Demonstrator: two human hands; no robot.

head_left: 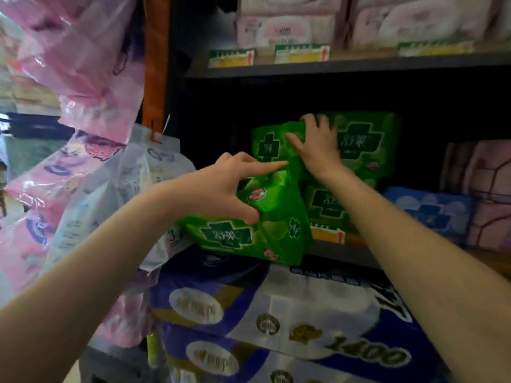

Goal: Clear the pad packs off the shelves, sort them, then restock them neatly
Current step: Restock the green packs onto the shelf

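Hands at the shelf (345,257) — left hand (221,189) pinches a tilted green pack (249,239), right hand (318,145) grips an upright green pack (272,145) beside others.

Two bare forearms come into view from the bottom corners, and no sleeve shows on either one, all the way back to the frame edge. The left hand (221,186) wears nothing: no ring, no glove, no band at the wrist. Same story on the right hand (318,145), with plain fingers, short nails and a wrist free of watch or bracelet. Both arms look slim and smooth, a little softened by motion blur near the fingertips.
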